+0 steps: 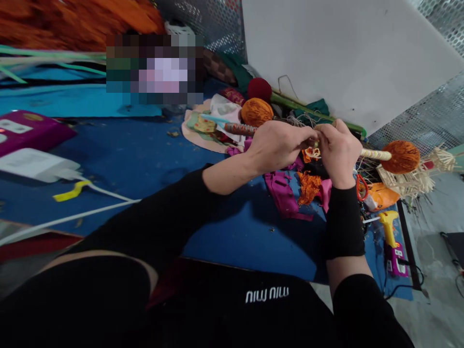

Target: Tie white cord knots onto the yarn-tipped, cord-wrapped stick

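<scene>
My left hand [277, 145] and my right hand [338, 147] meet above the blue mat [152, 159], both closed in a pinch around a small piece of yellow cord or wire [312, 152] between them. A wrapped stick [375, 154] runs out from my right hand to an orange pom-pom [402, 155] at its end; whether the hand grips the stick is hidden. Under the hands lie magenta fabric scraps [282, 191] and orange shreds [309, 186].
A yellow glue gun [389, 229] lies at the right with its cable. More pom-pom sticks [256, 111], a straw bundle [413, 180], a white board [348, 53], a purple box [29, 128] and a white charger with cord [36, 164] surround the mat.
</scene>
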The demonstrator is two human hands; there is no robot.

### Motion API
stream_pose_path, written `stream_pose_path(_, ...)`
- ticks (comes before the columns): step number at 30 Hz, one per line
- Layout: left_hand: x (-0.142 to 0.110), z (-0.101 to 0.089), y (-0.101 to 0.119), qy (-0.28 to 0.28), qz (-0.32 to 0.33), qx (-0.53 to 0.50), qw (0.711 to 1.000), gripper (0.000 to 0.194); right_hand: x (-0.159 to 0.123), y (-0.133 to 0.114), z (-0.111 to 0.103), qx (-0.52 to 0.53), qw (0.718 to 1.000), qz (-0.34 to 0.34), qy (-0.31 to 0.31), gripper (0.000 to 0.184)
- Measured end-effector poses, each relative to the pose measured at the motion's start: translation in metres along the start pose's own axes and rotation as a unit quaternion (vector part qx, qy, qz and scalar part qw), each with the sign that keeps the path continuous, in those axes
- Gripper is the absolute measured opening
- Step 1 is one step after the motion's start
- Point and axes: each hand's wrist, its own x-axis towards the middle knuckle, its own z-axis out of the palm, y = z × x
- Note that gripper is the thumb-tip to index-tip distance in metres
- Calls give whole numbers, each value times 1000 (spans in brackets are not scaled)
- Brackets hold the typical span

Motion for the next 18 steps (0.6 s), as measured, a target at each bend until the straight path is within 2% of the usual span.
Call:
stream_pose_path(7,0,1,-4,0,-12,-52,999,31,2,-3,-6,20,997,67,-22,20)
stream_pose_path(9,1,-1,-6,10,-25,-61,998,31,2,3,-13,33,995,91,-5,26)
stream_pose_path(11,3,-5,-8,20,-50,-65,996,31,1,16,-24,48,992,112,22,30)
stream_pose_path(14,7,-15,-12,20,-97,-61,993,30,-6,50,-48,93,983,144,69,18)
stream_pose_path(16,9,-23,-16,14,-117,-60,991,31,-13,76,-64,154,968,164,110,10)
stream_pose_path(18,10,-32,-21,9,-129,-63,990,31,-21,98,-76,221,943,190,162,12)
